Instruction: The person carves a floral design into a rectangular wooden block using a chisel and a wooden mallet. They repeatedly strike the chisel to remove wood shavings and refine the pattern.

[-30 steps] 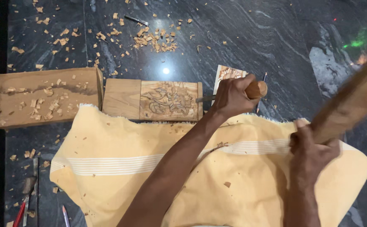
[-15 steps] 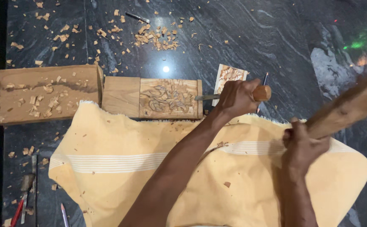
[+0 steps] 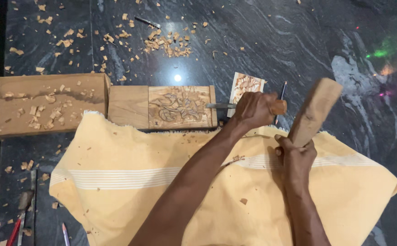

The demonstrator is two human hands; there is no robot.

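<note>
At the far left a plain wooden block [image 3: 43, 104] is seen on the dark floor [image 3: 271, 41], with chips lying on its top. Just beside it, to the right, the carved block [image 3: 162, 107] is laid; its left part is smooth, while its right part carries a relief of curled shapes that is already cut quite deep. Its near edge is touched by the yellow cloth [image 3: 130, 182]. More chips [image 3: 166, 44] are scattered on the floor behind. The chisel [image 3: 241, 106] is held flat, its blade tip at the right edge of the relief, and its handle is gripped by the closed fingers of the left hand [image 3: 255, 109]. A small carved panel [image 3: 246, 85] lies behind this hand. Further right the mallet [image 3: 314, 111] is raised close to the chisel handle and is clasped firmly by the right hand [image 3: 296, 157]. The relief seems well advanced, but the smooth part is not worked yet.
</note>
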